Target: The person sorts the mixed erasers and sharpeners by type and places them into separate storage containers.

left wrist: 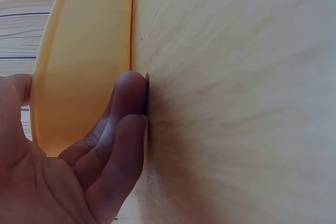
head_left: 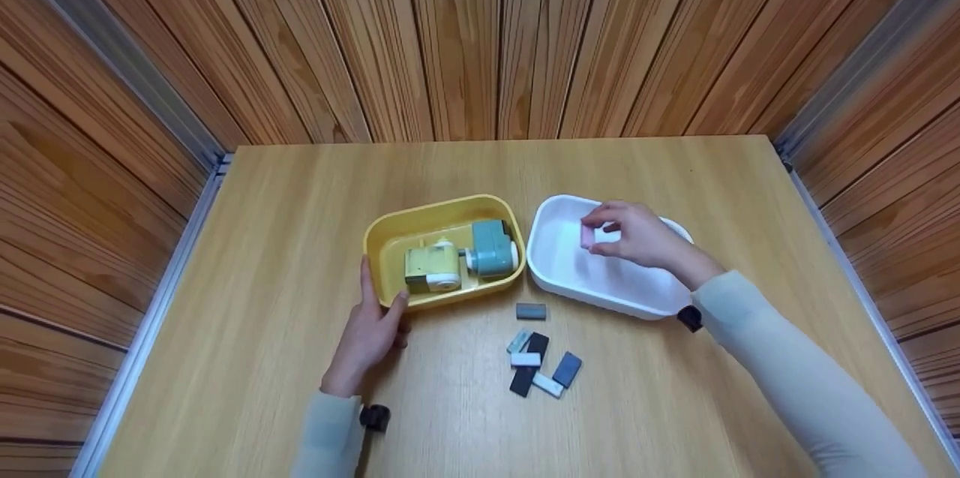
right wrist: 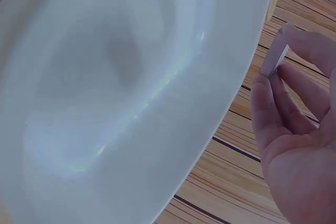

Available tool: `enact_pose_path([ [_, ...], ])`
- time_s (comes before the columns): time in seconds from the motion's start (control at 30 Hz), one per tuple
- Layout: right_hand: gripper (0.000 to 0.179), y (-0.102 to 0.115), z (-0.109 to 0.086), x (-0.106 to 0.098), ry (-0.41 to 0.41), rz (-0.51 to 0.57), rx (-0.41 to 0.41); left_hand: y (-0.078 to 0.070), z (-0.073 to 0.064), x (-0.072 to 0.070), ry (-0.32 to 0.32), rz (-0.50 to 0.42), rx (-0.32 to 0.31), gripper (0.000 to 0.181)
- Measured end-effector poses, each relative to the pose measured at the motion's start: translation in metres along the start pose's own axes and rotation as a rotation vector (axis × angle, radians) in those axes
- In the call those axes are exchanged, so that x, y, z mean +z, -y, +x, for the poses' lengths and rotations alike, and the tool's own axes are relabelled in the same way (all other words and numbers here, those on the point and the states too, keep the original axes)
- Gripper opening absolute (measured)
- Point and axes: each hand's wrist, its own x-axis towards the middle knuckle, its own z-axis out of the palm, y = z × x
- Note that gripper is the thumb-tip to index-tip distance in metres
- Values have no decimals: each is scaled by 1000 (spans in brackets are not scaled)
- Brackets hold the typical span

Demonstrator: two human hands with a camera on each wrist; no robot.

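Note:
My left hand [head_left: 369, 339] grips the near left corner of a yellow plastic tub [head_left: 386, 238]. The thumb is at the rim and, in the left wrist view, the curled fingers [left wrist: 127, 98] lie along the outer wall just over the tabletop. Two toy-like devices are in this tub, one yellow-green [head_left: 431, 264] and one teal [head_left: 491, 247], both with white round parts. Over the white tub [head_left: 551, 257] my right hand [head_left: 637, 235] pinches a small pink eraser-like block [head_left: 587, 235] between thumb and fingertips. The right wrist view shows the block [right wrist: 274, 55] upright beyond the tub's rim.
Several small blocks lie on the table in front of the tubs: a grey one [head_left: 531, 311] apart, then black [head_left: 520, 381], white [head_left: 525, 359] and dark blue [head_left: 568, 369] ones in a loose heap. The tubs stand side by side. Wood-panelled walls [head_left: 465, 43] enclose the table.

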Motion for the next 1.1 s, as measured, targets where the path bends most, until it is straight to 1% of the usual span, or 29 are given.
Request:
enact_pose_path([
  [0.1,47,-1,9,2,16,7,-9,-1,-1,0,0,0,-5,87],
  [0.23,45,-4,18,3,15,13,-6,-1,0,2,5,-8,-4,87],
  [0.4,44,-7,27,5,6,-8,-16,1,0,1,-11,4,17,89],
  [0.47,44,-7,30,5,3,-21,-19,1,0,1,-18,9,26,89],
  [0.6,44,-7,33,6,8,-22,-11,1,0,0,-11,-1,23,89],
  [0.83,44,-8,40,10,5,2,-19,3,1,0,-12,2,19,88],
  [1.1,44,-9,45,18,0,22,-33,1,1,0,-12,0,11,87],
])
